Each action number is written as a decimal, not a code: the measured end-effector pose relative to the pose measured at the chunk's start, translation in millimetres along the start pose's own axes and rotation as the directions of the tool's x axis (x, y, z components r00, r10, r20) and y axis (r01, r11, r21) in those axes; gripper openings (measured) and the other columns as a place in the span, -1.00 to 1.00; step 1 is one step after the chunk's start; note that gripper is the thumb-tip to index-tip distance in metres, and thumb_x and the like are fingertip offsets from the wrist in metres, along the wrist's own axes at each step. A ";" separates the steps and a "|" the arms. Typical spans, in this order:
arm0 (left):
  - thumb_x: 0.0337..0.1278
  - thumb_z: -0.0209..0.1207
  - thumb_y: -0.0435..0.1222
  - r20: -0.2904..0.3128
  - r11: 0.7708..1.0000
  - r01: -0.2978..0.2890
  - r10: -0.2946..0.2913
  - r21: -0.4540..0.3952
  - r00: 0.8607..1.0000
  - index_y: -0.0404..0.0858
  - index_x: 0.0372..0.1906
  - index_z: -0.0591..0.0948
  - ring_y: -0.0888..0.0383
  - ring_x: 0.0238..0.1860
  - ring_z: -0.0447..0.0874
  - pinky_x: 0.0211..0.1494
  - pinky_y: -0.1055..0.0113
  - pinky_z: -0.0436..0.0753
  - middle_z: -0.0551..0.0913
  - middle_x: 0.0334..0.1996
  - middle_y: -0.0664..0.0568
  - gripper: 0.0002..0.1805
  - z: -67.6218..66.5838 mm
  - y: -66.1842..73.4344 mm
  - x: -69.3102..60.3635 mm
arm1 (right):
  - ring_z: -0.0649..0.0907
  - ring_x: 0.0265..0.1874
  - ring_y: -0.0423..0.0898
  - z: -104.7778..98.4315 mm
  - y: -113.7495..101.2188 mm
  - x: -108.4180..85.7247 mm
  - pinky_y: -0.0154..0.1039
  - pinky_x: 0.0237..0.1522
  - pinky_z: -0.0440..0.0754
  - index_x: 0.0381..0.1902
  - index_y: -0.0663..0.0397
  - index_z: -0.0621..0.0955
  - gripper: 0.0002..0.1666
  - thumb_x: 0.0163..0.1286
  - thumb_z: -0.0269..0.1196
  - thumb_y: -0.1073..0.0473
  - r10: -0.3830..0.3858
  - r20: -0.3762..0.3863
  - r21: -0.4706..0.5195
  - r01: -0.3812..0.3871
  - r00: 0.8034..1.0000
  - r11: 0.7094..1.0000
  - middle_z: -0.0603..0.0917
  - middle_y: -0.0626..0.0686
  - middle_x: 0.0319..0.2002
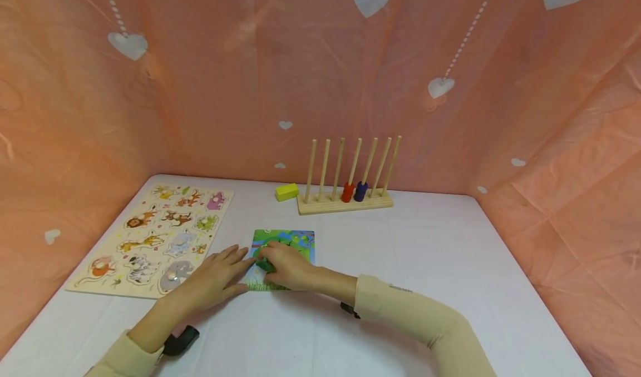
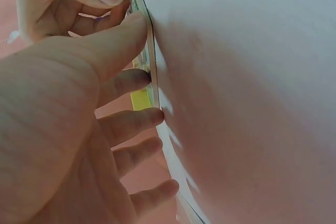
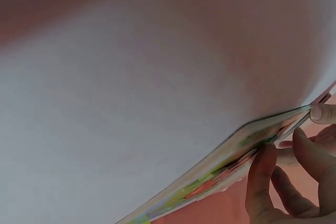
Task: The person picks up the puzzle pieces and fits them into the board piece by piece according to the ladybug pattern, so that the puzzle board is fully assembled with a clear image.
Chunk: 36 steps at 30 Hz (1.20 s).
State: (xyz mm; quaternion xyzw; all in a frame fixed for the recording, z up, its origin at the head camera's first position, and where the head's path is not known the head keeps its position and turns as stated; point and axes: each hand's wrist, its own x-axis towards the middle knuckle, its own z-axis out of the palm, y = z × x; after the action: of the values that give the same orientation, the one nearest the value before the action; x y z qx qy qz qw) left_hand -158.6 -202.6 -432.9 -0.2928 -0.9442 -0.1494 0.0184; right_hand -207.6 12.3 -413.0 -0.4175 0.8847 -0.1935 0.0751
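A small picture puzzle board (image 1: 309, 249) in green and blue lies flat on the white table. My right hand (image 1: 289, 266) is over its middle, fingers bent down, pinching a dark green puzzle piece (image 1: 265, 265) that looks tilted against the board. The piece's shape is mostly hidden by the fingers. At the board's left edge my left hand (image 1: 215, 277) rests with fingers spread and fairly straight. In the left wrist view, the left hand (image 2: 68, 108) has its thumb and fingertips at the board's edge. In the right wrist view, the right hand's fingers (image 3: 261, 177) touch the board's surface.
A large wooden animal puzzle (image 1: 107, 243) lies at the left, partly beneath the left forearm's side. Behind the small board are a yellow block (image 1: 287, 192) and a wooden peg stand (image 1: 345, 203) with red beads (image 1: 348, 192) and purple beads (image 1: 361, 191). A peach curtain (image 1: 310, 77) encloses the table.
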 end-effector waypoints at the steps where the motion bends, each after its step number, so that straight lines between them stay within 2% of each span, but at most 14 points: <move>1: 0.25 0.28 -0.08 -0.001 1.000 -0.001 0.001 0.002 1.000 -0.32 0.32 0.52 -0.38 0.38 0.28 0.24 -0.36 0.36 0.39 0.36 -0.36 -0.38 -0.1 0.1 -0.2 | 0.42 -0.39 -0.30 -0.3 -0.3 -1.0 -0.53 -0.40 0.41 0.04 0.18 0.65 -0.54 0.21 0.49 0.17 -0.001 -0.003 -0.008 0.001 1.000 1.000 0.60 -0.01 -0.17; 4: 0.25 0.28 -0.08 -0.001 1.000 -0.005 0.005 0.012 1.000 -0.32 0.32 0.51 -0.38 0.37 0.28 0.24 -0.35 0.37 0.40 0.35 -0.36 -0.38 -0.6 0.5 -0.4 | 0.42 -0.41 -0.29 -2.0 -1.5 -5.5 -0.53 -0.42 0.38 -0.02 0.12 0.69 -0.64 0.27 0.44 0.10 -0.031 -0.019 -0.090 0.029 0.999 0.995 0.58 -0.05 -0.23; 6: 0.25 0.28 -0.09 -0.001 1.000 -0.006 0.006 0.017 1.000 -0.32 0.32 0.51 -0.38 0.37 0.28 0.24 -0.35 0.37 0.40 0.35 -0.36 -0.38 -0.8 0.6 -0.4 | 0.47 -0.34 -0.26 -3.4 -2.3 -9.9 -0.51 -0.34 0.42 -0.04 0.03 0.71 -0.68 0.31 0.40 0.03 -0.065 -0.018 -0.193 0.060 0.998 0.979 0.59 -0.07 -0.20; 8: 0.25 0.28 -0.08 0.001 1.000 -0.004 0.004 0.016 1.000 -0.32 0.32 0.52 -0.37 0.38 0.28 0.25 -0.34 0.37 0.39 0.36 -0.36 -0.38 -1.1 0.8 -0.1 | 0.53 -0.15 -0.21 -4.3 -2.2 -15.7 -0.43 -0.15 0.49 0.01 -0.05 0.72 -0.64 0.34 0.37 -0.06 -0.092 0.001 -0.315 0.087 0.996 0.945 0.61 -0.08 -0.08; 11: 0.26 0.27 -0.07 0.005 1.000 -0.003 0.003 0.012 1.000 -0.32 0.32 0.52 -0.37 0.39 0.27 0.26 -0.34 0.36 0.39 0.36 -0.35 -0.38 -1.4 1.5 0.6 | 0.47 0.22 -0.08 -4.3 -0.8 -26.0 -0.15 0.18 0.50 0.19 -0.13 0.64 -0.48 0.37 0.30 -0.19 -0.106 0.068 -0.422 0.125 0.992 0.898 0.53 -0.03 0.24; 14: 0.27 0.26 -0.06 0.008 1.000 -0.005 0.004 0.013 1.000 -0.32 0.32 0.52 -0.37 0.39 0.27 0.27 -0.34 0.35 0.38 0.37 -0.35 -0.38 -1.6 2.3 1.0 | 0.27 0.45 0.05 -1.9 1.2 -36.9 0.15 0.34 0.36 0.41 -0.15 0.46 -0.30 0.42 0.16 -0.30 -0.095 0.142 -0.426 0.148 0.985 0.893 0.32 0.04 0.47; 18: 0.27 0.27 -0.07 0.009 1.000 -0.003 0.003 0.020 1.000 -0.33 0.32 0.51 -0.37 0.38 0.27 0.27 -0.34 0.35 0.39 0.36 -0.35 -0.38 -1.7 2.6 1.1 | 0.05 0.54 0.14 2.0 1.7 -46.9 0.35 0.41 0.08 0.54 -0.20 0.26 -0.21 0.49 -0.02 -0.37 -0.062 0.219 -0.360 0.140 0.974 0.922 0.08 0.11 0.57; 23: 0.27 0.26 -0.07 0.011 1.000 0.002 -0.002 0.017 1.000 -0.32 0.32 0.51 -0.37 0.39 0.26 0.28 -0.34 0.34 0.38 0.37 -0.35 -0.38 -1.2 2.4 1.0 | -0.05 0.56 0.15 7.0 0.5 -50.0 0.38 0.43 -0.06 0.58 -0.25 0.18 -0.21 0.52 -0.14 -0.40 -0.035 0.268 -0.355 0.132 0.963 0.925 -0.01 0.11 0.59; 30: 0.28 0.25 -0.06 0.012 1.000 0.009 -0.009 0.007 1.000 -0.31 0.33 0.51 -0.36 0.41 0.23 0.28 -0.36 0.32 0.34 0.40 -0.34 -0.38 0.2 2.3 -0.6 | -0.04 0.56 0.13 10.3 -3.2 -48.8 0.36 0.43 -0.04 0.58 -0.24 0.16 -0.20 0.52 -0.18 -0.40 -0.044 0.275 -0.382 0.151 0.960 0.912 0.00 0.10 0.59; 36: 0.28 0.25 -0.05 0.015 1.000 0.018 -0.018 0.010 1.000 -0.29 0.34 0.50 -0.36 0.42 0.22 0.27 -0.38 0.31 0.33 0.41 -0.33 -0.38 0.3 1.6 -0.8 | -0.03 0.56 0.12 8.1 -5.8 -47.1 0.35 0.44 -0.03 0.58 -0.24 0.17 -0.20 0.52 -0.16 -0.40 -0.036 0.281 -0.372 0.144 0.959 0.917 0.01 0.08 0.59</move>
State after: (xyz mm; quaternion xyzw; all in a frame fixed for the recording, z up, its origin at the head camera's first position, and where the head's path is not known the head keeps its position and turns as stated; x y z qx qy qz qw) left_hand -157.0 -201.7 -432.8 -0.2854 -0.9476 -0.1428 0.0115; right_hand -171.1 42.8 -419.4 -0.4869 0.8666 0.0411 0.1010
